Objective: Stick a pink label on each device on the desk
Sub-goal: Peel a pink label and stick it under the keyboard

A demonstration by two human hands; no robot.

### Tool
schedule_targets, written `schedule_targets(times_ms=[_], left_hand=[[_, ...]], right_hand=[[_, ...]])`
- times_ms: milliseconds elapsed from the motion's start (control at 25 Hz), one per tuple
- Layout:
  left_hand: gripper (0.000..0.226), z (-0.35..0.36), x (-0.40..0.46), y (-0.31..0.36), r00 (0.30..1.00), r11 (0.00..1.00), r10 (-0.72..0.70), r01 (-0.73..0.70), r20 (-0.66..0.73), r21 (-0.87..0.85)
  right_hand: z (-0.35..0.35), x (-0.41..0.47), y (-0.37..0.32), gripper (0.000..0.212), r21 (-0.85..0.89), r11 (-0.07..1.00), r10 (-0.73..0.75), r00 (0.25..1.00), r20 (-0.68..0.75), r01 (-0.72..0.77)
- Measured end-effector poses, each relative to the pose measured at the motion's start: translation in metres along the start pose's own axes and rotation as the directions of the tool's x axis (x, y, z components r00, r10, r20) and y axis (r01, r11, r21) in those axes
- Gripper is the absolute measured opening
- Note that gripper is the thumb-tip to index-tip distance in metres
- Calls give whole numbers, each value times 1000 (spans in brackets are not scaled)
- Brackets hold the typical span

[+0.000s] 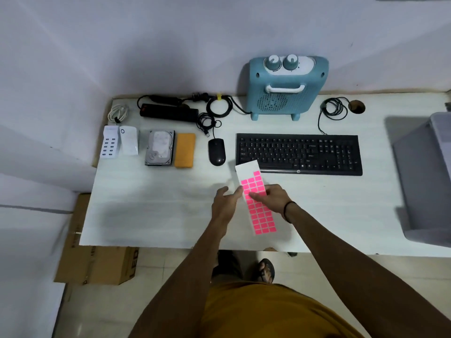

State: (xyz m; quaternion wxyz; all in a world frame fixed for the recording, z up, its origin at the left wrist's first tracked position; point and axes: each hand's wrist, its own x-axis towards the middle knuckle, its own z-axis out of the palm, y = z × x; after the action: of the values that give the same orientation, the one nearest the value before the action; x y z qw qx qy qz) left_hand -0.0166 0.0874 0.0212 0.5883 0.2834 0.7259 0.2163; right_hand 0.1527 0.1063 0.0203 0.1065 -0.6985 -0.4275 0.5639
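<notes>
A white sheet of pink labels [261, 215] is held above the front middle of the desk. My left hand [225, 203] grips its left edge. My right hand [273, 197] lies over the sheet, fingertips pinching at a label. Its top rows are bare backing. Behind stand a black keyboard [299, 153], a black mouse [216, 152], an orange power bank [185, 150], a hard drive [159, 147], a white USB charger hub [111, 145], a black power strip [168, 112] and a blue heater [286, 85]. I see no pink label on any device.
The white desk [151, 206] stands against a wall. A white cable coil [118, 113] lies at the back left and a dark cable coil [334, 109] at the back right. A grey bin [427, 179] sits at the right edge. A cardboard box [97, 262] is on the floor, left.
</notes>
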Motion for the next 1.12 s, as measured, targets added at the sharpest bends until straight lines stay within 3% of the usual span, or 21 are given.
schedule_targets(times_ms=[120,200,320,440,520,600,880,1120], left_hand=[[32,-3,-7,27,990,965,107,-81,93,-248],[22,-3,-13,41,976,943,206,-177,75,-283],[20,-5,-19,52,962,929,272,-255,27,-269],[22,-9,-24,56,963,924,269,-257,5,-283],[22,-10,-31,57,958,919,286,-264,34,-293],[15,-9,-37,57,950,916,304,-272,69,-294],[12,-13,-46,51,913,914,385,-357,136,-191],[12,-24,-41,45,884,891,454,-451,111,-51]], right_hand=[[-5,-13,-19,34,41,997,-73,991,114,69],[-9,-18,-28,31,57,993,-110,987,118,104],[-12,-29,-39,34,-68,963,-266,961,-77,261],[-13,-38,-45,44,-212,869,-494,770,-404,447],[-12,-44,-50,30,-319,776,-630,649,-427,544],[-11,-49,-53,23,-377,724,-689,591,-419,577],[-6,-60,-50,19,-337,750,-659,602,-451,569],[2,-64,-54,13,-316,763,-643,613,-458,564]])
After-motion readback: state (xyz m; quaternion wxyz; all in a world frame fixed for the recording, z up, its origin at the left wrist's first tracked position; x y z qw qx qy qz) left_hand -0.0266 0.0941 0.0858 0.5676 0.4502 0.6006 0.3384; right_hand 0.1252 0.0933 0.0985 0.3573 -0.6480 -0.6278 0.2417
